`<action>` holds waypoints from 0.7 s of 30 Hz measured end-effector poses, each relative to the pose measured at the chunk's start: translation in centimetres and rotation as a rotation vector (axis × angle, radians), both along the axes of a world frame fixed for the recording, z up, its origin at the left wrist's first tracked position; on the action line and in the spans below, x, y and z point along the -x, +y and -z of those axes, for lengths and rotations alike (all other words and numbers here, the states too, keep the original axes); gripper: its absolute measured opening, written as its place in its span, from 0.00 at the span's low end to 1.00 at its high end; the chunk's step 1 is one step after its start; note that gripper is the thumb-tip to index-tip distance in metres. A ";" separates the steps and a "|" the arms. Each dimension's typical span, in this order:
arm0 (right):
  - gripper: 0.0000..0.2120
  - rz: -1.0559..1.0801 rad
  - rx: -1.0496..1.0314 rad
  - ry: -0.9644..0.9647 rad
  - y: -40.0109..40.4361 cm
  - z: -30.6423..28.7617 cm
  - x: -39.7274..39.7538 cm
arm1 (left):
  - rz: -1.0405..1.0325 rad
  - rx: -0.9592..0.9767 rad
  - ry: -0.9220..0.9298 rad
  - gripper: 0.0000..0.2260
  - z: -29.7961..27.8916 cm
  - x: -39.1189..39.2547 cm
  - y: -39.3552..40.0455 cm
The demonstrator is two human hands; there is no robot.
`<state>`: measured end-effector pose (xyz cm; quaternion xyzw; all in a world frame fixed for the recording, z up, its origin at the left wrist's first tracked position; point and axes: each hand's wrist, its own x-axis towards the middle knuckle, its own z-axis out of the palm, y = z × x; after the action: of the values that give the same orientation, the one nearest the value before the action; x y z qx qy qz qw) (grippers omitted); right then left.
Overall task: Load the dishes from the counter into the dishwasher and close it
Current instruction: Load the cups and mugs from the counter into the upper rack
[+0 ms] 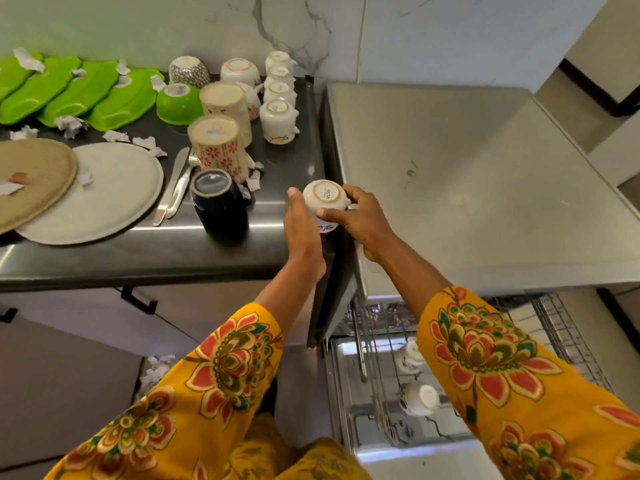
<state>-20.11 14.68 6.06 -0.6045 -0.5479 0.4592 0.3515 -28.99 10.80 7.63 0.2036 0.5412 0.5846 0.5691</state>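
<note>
A small white teacup (325,198) hangs upside down over the counter's right edge, held between both hands. My left hand (300,227) presses its left side and my right hand (360,221) grips its right side near the handle. Below, the pulled-out dishwasher rack (381,344) holds two white cups (419,398). On the dark counter (145,251) stand more inverted white cups (278,121), floral mugs (219,147), a dark blue mug (220,204), a green bowl (178,103), green trays (79,93), a white plate (110,199) and cutlery (176,183).
The steel dishwasher top (467,188) fills the right side, with a narrow gap to the counter. Crumpled paper scraps (71,125) lie among the dishes and on the floor. A woven mat (31,178) overlaps the plate. Cabinet handles (138,299) sit under the counter.
</note>
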 end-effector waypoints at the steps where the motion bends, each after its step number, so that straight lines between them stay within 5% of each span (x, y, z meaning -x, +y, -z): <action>1: 0.30 0.003 -0.015 0.004 -1.0 0.1 -0.9 | 0.003 0.004 -0.001 0.21 0.1 -0.7 -0.9; 18: 0.31 0.163 0.075 -0.085 -15.9 -1.2 -15.9 | 0.281 0.009 -0.054 0.18 -0.4 -13.4 -13.5; 21: 0.20 0.155 0.129 -0.072 -17.8 -0.8 -17.6 | 0.341 0.030 -0.021 0.19 0.9 -14.7 -14.9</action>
<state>-2.48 -3.14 6.90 -0.6825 -0.4809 0.4430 0.3267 -14.30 -4.07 6.74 0.2778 0.5014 0.4736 0.6686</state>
